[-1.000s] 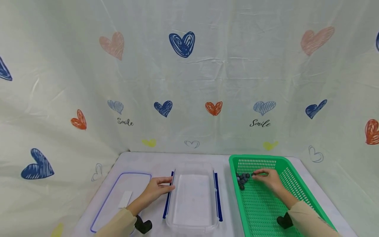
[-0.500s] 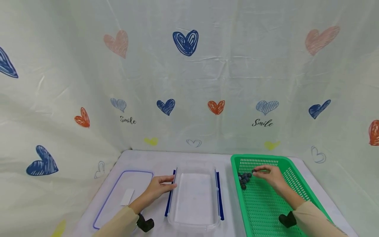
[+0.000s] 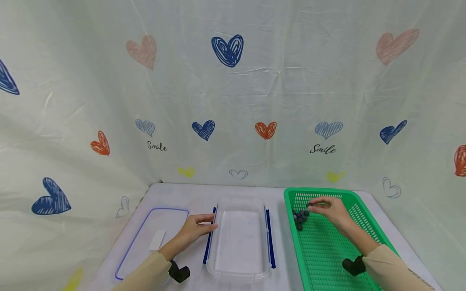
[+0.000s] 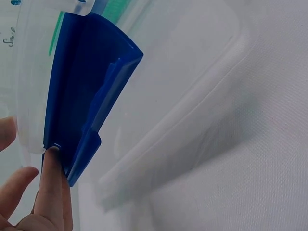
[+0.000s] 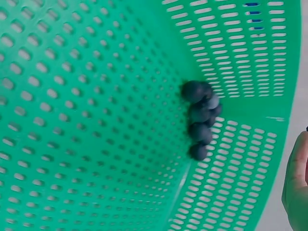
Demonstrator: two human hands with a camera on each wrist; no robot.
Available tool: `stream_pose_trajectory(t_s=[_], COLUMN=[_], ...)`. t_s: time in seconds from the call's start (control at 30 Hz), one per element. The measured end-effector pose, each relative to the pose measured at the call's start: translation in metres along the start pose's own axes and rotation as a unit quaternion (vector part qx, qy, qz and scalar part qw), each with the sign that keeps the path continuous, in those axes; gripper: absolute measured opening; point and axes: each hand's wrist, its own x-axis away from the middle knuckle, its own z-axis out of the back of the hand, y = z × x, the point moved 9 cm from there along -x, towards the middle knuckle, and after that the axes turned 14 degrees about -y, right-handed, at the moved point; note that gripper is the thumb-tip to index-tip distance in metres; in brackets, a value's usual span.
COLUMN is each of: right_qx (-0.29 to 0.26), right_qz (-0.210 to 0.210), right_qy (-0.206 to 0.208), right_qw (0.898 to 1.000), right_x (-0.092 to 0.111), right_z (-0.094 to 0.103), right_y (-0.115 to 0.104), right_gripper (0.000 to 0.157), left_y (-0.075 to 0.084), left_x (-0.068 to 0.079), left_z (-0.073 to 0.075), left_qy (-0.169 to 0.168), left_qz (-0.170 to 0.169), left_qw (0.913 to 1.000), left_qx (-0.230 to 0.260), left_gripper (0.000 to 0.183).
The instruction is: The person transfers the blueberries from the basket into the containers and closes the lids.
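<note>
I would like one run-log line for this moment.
left hand: touching clear container | right hand: pinching dark berry over green basket | other berries: clustered in basket | blue-rimmed lid: left of container

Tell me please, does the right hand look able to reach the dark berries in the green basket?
Probably yes: the right hand is over the green basket, close to the dark berries, with nothing visible between. It seems to pinch a single berry, which may hinder picking another.
</note>
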Motion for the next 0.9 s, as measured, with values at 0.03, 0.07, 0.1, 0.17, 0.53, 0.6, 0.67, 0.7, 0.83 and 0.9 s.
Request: stream_pose_trajectory(t_s=[0.03, 0.07, 0.1, 0.17, 0.53, 0.6, 0.67, 0.7, 0.83, 0.9], right_qx=[-0.005, -0.009, -0.010, -0.012, -0.033, -0.033, -0.027, -0.023, -0.019, -0.023], right_qz=[0.003, 0.006, 0.010, 0.017, 0.030, 0.037, 0.040, 0.042, 0.046, 0.048], right_qy=[-0.003, -0.007, -0.010, -0.017, -0.043, -0.049, -0.053, -0.055, -0.063, -0.065], right_qw=[1.000, 1.000, 1.000, 1.000, 0.998, 0.998, 0.997, 0.997, 0.997, 0.996], right_x=[0.000, 0.000, -0.001, -0.001, -0.004, -0.006, -0.008, -0.009, -0.013, -0.016], right_z=[0.000, -0.001, -0.001, -0.002, -0.010, -0.012, -0.014, -0.015, -0.020, -0.023], right_y=[-0.003, -0.006, -0.009, -0.015, -0.048, -0.055, -0.061, -0.064, -0.075, -0.080], right_gripper=[0.038, 0.039, 0.039, 0.039, 0.041, 0.040, 0.040, 0.040, 0.040, 0.040], left_y=[0.000, 0.000, 0.000, 0.000, 0.001, 0.001, 0.001, 0.001, 0.001, 0.002], left_x=[0.000, 0.000, 0.000, 0.000, 0.000, 0.001, 0.001, 0.001, 0.002, 0.002], left_z=[0.000, 0.000, 0.000, 0.000, -0.001, -0.001, -0.001, -0.001, 0.000, -0.001], left_qy=[-0.001, -0.002, -0.002, -0.002, -0.010, -0.010, -0.011, -0.011, -0.011, -0.011], left_qz=[0.000, -0.001, -0.002, -0.002, -0.010, -0.010, -0.009, -0.009, -0.005, -0.005], left_qw=[1.0000, 1.0000, 1.0000, 1.0000, 0.9998, 0.9998, 0.9998, 0.9998, 0.9999, 0.9999], left_qx=[0.000, 0.002, 0.002, 0.004, 0.016, 0.014, 0.011, 0.010, 0.009, 0.011], left_gripper=[0.054, 0.054, 0.054, 0.055, 0.054, 0.055, 0.056, 0.056, 0.055, 0.055])
